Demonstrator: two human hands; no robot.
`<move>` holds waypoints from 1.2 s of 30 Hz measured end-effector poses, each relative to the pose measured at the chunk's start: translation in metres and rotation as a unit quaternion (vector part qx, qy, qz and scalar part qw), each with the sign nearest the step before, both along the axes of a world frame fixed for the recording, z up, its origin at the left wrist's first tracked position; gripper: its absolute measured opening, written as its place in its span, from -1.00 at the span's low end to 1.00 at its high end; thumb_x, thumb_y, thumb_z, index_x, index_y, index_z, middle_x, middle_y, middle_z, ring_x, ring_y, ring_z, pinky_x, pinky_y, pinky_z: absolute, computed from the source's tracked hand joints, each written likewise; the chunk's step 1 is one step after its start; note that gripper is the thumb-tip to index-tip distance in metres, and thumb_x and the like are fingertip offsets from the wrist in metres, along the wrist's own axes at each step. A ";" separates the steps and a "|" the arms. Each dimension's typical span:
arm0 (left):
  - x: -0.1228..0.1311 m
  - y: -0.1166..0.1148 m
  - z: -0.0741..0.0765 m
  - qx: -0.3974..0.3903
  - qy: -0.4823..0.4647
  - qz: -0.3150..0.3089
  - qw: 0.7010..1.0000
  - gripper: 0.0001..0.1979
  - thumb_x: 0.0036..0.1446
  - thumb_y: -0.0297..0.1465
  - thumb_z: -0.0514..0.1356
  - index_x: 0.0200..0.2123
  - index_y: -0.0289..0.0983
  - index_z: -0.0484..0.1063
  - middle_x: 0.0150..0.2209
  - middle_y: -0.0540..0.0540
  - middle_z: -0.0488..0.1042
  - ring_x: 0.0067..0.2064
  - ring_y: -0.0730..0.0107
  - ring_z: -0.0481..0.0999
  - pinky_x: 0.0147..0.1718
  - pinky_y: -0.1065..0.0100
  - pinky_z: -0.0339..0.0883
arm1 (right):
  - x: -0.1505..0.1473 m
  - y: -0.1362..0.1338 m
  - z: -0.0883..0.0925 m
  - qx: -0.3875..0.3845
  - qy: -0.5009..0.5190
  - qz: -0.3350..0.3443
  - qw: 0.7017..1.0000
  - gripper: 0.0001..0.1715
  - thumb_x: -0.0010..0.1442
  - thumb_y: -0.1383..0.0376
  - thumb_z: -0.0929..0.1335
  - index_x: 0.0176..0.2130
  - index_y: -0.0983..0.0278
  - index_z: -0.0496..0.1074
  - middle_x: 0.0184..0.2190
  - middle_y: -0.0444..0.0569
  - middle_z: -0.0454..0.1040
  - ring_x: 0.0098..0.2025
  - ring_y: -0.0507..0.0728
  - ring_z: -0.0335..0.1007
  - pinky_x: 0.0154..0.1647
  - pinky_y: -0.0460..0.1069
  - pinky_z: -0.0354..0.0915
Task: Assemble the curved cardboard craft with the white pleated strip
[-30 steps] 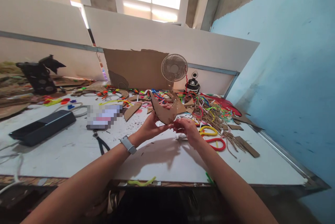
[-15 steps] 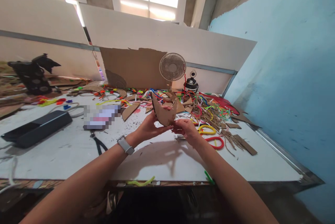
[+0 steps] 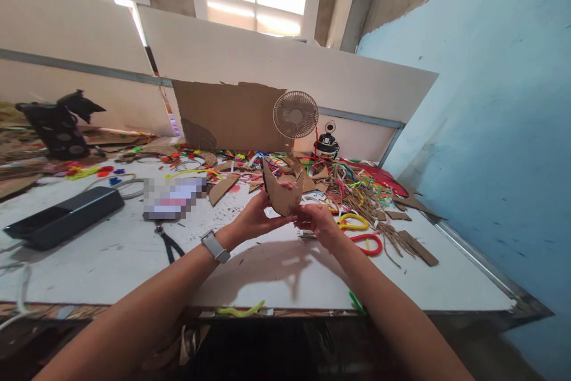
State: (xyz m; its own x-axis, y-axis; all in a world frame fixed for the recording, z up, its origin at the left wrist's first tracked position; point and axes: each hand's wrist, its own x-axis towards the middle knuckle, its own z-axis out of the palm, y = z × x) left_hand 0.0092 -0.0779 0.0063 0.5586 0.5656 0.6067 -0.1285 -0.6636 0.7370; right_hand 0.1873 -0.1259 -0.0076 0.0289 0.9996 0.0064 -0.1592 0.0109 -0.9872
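A curved, crescent-like cardboard piece (image 3: 284, 195) is held up over the middle of the white table, its pointed ends upward and its left edge dark. My left hand (image 3: 255, 217) grips it from the left and below, fingers partly hidden behind it. At its lower right edge, the fingertips of my right hand (image 3: 319, 220) are pinched together on the cardboard. Scissors with red and yellow handles (image 3: 368, 244) lie just right of my right hand.
A small fan (image 3: 295, 115) stands behind, beside a black-topped container (image 3: 326, 147). Cardboard scraps and coloured pipe cleaners cover the table's back and right. A phone (image 3: 176, 200) and a dark elongated device (image 3: 65, 217) lie left. Yellow fuzzy stick (image 3: 241, 310) at front edge.
The cardboard piece is turned very slightly, showing a little more of its dark left edge. Both hands keep their hold, and the view has shifted a little.
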 end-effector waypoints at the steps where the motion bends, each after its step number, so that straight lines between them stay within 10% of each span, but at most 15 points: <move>1: 0.000 0.000 0.000 -0.001 0.000 0.000 1.000 -0.55 -0.09 -0.33 0.28 -0.10 -0.35 0.31 -0.16 -0.18 0.47 -0.18 0.29 0.48 -0.18 0.29 0.43 | 0.000 0.000 0.000 -0.001 -0.002 -0.001 1.000 -0.77 -0.08 0.17 0.38 -0.53 0.31 0.44 -0.54 -0.07 0.50 -0.54 0.01 0.38 -0.44 -0.07 0.29; 36: -0.002 -0.002 0.001 -0.029 -0.026 0.010 0.999 -0.43 -0.14 -0.29 0.31 -0.05 -0.33 0.23 -0.12 -0.20 0.45 -0.15 0.26 0.49 -0.16 0.28 0.42 | -0.002 -0.003 0.007 -0.054 0.097 0.024 0.994 -0.79 -0.13 0.19 0.38 -0.48 0.29 0.44 -0.50 -0.05 0.53 -0.49 0.04 0.39 -0.44 -0.07 0.26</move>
